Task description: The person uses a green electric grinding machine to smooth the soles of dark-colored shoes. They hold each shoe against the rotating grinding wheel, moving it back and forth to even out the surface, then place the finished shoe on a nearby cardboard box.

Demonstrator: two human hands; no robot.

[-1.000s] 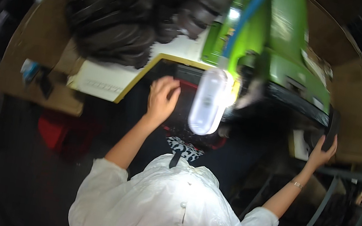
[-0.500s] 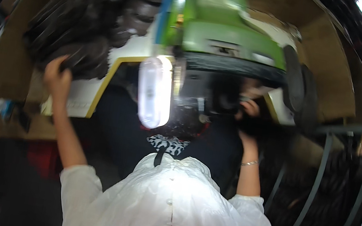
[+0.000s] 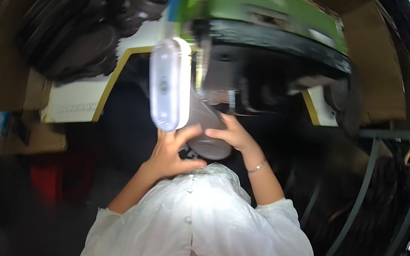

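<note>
A dark grey-brown shoe sole (image 3: 210, 149) lies in front of my waist, its rounded end toward me. Its far part runs up under the head of a green machine (image 3: 300, 14). My right hand (image 3: 239, 136) grips the sole's right edge, with the thumb laid on top. On the other side, my left hand (image 3: 170, 155) is beside the sole, thumb and fingers spread apart; some of its fingertips are hidden behind a lit white lamp (image 3: 170, 84). Whether the left fingertips touch the sole cannot be made out.
Stacked dark soles (image 3: 83, 42) fill the left side of a white worktop (image 3: 77, 98) with a yellow edge. More dark pieces (image 3: 338, 96) lie right of the machine. A grey metal rack (image 3: 365, 193) stands at the right, a red stool (image 3: 47, 177) low at the left.
My left hand has come from the stack at the left to my waist. The right hand has moved inward from beside the machine. The sole now shows between them.
</note>
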